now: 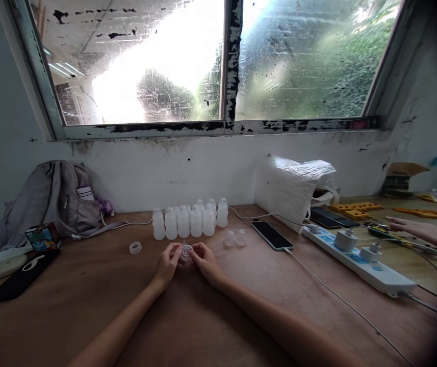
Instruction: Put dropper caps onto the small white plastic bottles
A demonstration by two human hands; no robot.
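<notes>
Low over the table, my left hand (168, 264) and my right hand (207, 264) meet, fingertips closed around a clear round bottle nipple set in a ring (186, 252). Fingers cover part of its rim. Just beyond stands a cluster of small frosted baby bottles (183, 223), upright in rows; the ones at the back are partly hidden. A loose translucent screw ring (135, 247) lies left of my left hand. To the right of my right hand, two clear nipples or caps (235, 238) rest side by side.
A phone (272, 235) on a charging cable and a white power strip (359, 260) lie right. Behind them stands a silvery padded bag (292, 186). A co-worker's hand (425, 232) reaches in far right. A grey backpack (55, 199) and black pouch (21, 278) lie left.
</notes>
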